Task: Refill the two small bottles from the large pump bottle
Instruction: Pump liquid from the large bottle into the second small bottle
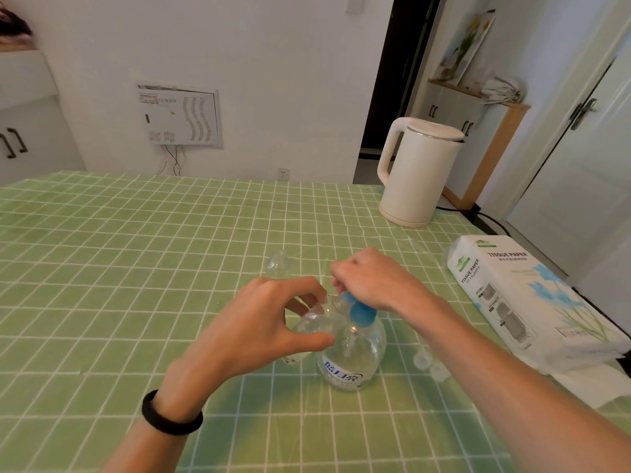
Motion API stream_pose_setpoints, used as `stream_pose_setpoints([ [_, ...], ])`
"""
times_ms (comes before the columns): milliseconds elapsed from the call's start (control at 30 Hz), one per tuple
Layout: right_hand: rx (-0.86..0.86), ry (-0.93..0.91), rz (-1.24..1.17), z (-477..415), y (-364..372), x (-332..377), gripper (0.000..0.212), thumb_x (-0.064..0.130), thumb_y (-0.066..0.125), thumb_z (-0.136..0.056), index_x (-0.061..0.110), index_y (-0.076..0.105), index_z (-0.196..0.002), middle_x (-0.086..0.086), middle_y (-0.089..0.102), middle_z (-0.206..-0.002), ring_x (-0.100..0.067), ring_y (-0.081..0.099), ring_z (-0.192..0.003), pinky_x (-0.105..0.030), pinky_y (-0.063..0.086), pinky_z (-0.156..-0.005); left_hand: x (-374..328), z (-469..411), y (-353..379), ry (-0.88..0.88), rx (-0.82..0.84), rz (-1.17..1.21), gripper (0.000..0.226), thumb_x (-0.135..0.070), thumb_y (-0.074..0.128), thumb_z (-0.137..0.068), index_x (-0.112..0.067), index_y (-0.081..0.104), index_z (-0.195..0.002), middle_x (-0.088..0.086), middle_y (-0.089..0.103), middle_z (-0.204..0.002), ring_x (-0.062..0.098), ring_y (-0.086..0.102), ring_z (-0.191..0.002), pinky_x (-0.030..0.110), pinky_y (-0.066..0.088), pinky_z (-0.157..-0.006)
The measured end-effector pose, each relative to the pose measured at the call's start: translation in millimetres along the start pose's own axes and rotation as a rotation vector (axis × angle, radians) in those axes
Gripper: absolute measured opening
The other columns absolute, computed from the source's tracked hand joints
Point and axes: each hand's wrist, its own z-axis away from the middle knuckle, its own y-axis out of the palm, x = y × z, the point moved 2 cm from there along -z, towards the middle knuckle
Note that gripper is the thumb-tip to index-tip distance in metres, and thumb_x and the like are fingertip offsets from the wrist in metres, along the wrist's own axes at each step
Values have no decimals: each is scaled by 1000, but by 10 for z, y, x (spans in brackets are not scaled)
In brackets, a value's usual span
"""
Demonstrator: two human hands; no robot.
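The large clear pump bottle [351,356] with a blue pump head stands on the green checked tablecloth near the table's middle. My right hand [372,278] rests on the blue pump head, fingers curled over it. My left hand [259,322] grips a small clear bottle [312,322], tilted, with its mouth at the pump's spout. A second small clear bottle [278,264] stands upright just behind my left hand. Two small clear caps [428,365] lie to the right of the pump bottle.
A cream electric kettle [418,172] stands at the table's back right. A white tissue paper pack [522,291] lies along the right edge, with a loose tissue in front of it. Open green tablecloth [119,268] spreads to the left.
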Motion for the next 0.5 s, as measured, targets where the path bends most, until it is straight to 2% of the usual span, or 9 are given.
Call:
stream_pose_setpoints([
  [67,-24,-5,-4,-25,-3,-22,45,37,52,-100,0,73,-85,-14,82,-113,-37,75,-110,-54,58,-102,-4,0,-1,-2,3,11,36,-56,82,-74,-41,68,-103,-27,75,-97,-14,69,-98,2,44,-72],
  [200,15,34,-56,-36,65,-35,36,31,54,-101,11,83,-93,-4,83,-101,-28,76,-105,-48,55,-106,21,-9,9,-7,4,-18,37,-53,84,-75,-37,70,-105,-25,76,-99,-11,69,-98,0,43,-73],
  [333,20,24,-58,-20,77,-32,40,30,53,-101,4,83,-98,-10,83,-103,-33,76,-109,-50,56,-105,11,-4,18,-3,11,-32,38,-54,85,-75,-37,69,-105,-25,75,-100,-13,69,-97,-1,43,-71],
  [500,3,13,-50,14,40,-16,47,33,51,-100,-4,77,-112,-18,80,-116,-39,72,-116,-54,55,-107,7,-3,6,-2,0,-13,36,-52,85,-75,-37,70,-104,-25,76,-99,-13,70,-96,1,43,-70],
])
